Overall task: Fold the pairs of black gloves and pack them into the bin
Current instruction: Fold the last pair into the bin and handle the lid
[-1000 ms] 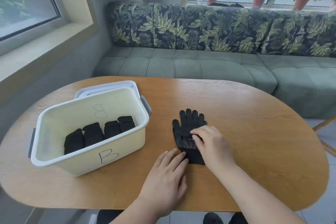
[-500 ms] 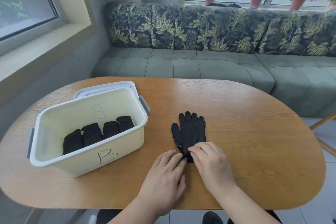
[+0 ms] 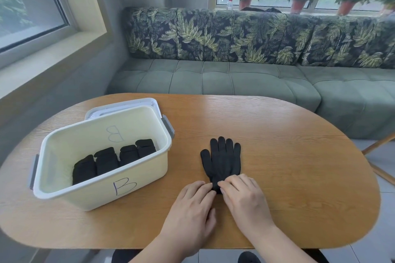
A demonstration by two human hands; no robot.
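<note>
Gloves (image 3: 222, 160) flat, cuff nearest | left hand (image 3: 190, 209) fingertips press cuff | right hand (image 3: 245, 200) pinches cuff

Black gloves (image 3: 222, 160), cream bin (image 3: 89, 196) lettered purple, wood-grain table (image 3: 299, 156), leaf-print sofa cushions (image 3: 213, 34)

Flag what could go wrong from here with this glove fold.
1. The left hand and right hand touch only the cuff of the gloves. The free finger end could skew or shift, which would likely give an uneven fold.
2. The folded gloves stand in a row across the bin. A loosely folded bundle might unroll when dropped in, or tip that row.
</note>
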